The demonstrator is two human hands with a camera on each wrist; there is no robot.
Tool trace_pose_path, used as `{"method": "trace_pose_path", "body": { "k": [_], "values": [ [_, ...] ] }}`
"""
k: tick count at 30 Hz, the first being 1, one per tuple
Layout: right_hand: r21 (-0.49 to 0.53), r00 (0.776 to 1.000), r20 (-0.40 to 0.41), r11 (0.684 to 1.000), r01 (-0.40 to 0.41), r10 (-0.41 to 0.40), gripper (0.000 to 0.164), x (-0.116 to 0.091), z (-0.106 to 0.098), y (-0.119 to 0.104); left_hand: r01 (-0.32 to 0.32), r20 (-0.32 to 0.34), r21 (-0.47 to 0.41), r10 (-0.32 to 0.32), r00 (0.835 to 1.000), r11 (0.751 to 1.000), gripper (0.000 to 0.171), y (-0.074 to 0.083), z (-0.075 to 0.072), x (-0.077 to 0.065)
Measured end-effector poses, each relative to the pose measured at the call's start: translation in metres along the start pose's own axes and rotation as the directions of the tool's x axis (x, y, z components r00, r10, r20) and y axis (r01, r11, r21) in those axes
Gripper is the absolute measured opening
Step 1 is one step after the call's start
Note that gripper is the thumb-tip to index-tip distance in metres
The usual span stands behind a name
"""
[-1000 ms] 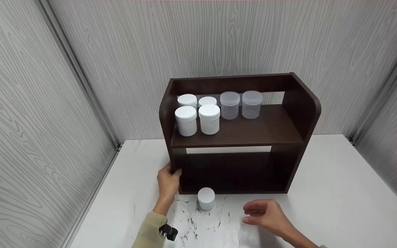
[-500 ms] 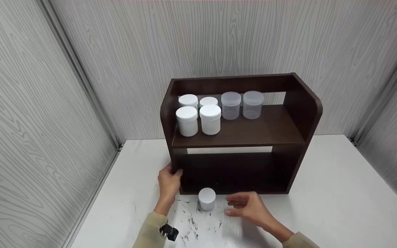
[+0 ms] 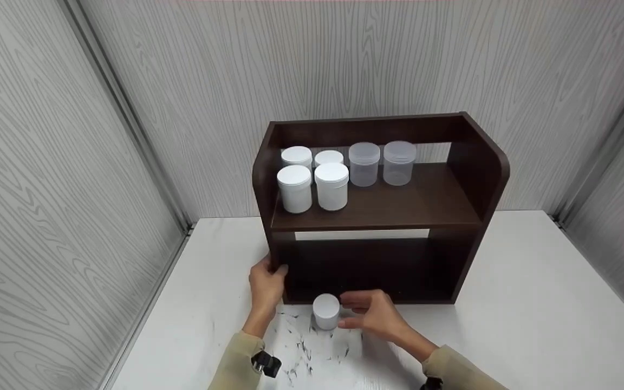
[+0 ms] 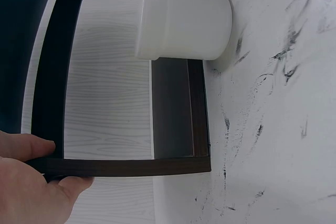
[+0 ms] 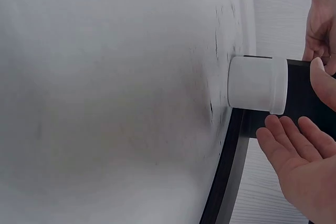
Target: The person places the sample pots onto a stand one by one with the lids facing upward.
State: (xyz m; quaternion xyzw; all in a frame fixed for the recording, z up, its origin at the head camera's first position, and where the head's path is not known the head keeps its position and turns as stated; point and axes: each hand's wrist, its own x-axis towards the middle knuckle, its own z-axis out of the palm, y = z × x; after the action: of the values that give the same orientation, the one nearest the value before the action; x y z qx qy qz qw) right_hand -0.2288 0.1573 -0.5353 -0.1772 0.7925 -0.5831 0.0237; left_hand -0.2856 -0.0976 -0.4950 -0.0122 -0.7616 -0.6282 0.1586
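Note:
On the white table, in front of a dark brown two-tier shelf (image 3: 409, 208), stands a small white lidded jar (image 3: 326, 312), upright. My left hand (image 3: 265, 288) grips the lower front edge of the shelf's left side panel, thumb on the inner side; the left wrist view shows the fingers around this board (image 4: 126, 168). Just right of the jar is my right hand (image 3: 378, 315), its fingers and thumb spread apart. In the right wrist view the fingertips (image 5: 271, 121) lie very near the jar's lid, and nothing is held; whether they touch it is hard to tell.
The shelf's upper tier carries several white lidded jars (image 3: 294, 189) at the left and two translucent jars (image 3: 398, 163) beside them. Dark scuff marks (image 3: 304, 349) streak the tabletop near the front. Grey wood-patterned panels (image 3: 312, 59) enclose the table behind and at the sides.
My right hand has moved left and slightly away from me, from open table to right beside the white jar. The left hand stays on the shelf's side panel; the jar has not moved.

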Motion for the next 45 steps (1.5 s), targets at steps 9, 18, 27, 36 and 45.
{"method": "trace_pose_path", "body": {
  "k": [9, 18, 27, 36, 45],
  "values": [
    [0.031, 0.999, 0.049, 0.999, 0.009, -0.011, 0.067, 0.017, 0.005, 0.005, -0.011, -0.005, -0.012, 0.011, 1.0, 1.0, 0.037, 0.0, 0.0, 0.0],
    [0.052, 0.994, 0.108, 0.999, -0.008, 0.002, 0.075, 0.026, 0.008, 0.011, -0.004, -0.007, -0.01, 0.004, 1.0, 1.0, 0.04, -0.001, 0.0, 0.0],
    [0.087, 0.993, 0.122, 0.996, -0.016, 0.005, 0.073, 0.033, 0.014, 0.015, -0.003, -0.016, -0.004, 0.003, 1.0, 1.0, 0.036, 0.0, 0.0, 0.001],
    [0.119, 0.994, 0.112, 0.993, -0.014, 0.001, 0.067, 0.032, 0.018, 0.015, -0.006, 0.009, -0.001, 0.006, 1.0, 1.0, 0.037, 0.0, -0.001, -0.002],
    [0.041, 0.993, 0.118, 0.999, -0.026, 0.022, 0.065, 0.026, 0.012, 0.017, 0.01, -0.013, 0.022, -0.01, 1.0, 1.0, 0.033, 0.0, 0.0, 0.0]
  ]
}}
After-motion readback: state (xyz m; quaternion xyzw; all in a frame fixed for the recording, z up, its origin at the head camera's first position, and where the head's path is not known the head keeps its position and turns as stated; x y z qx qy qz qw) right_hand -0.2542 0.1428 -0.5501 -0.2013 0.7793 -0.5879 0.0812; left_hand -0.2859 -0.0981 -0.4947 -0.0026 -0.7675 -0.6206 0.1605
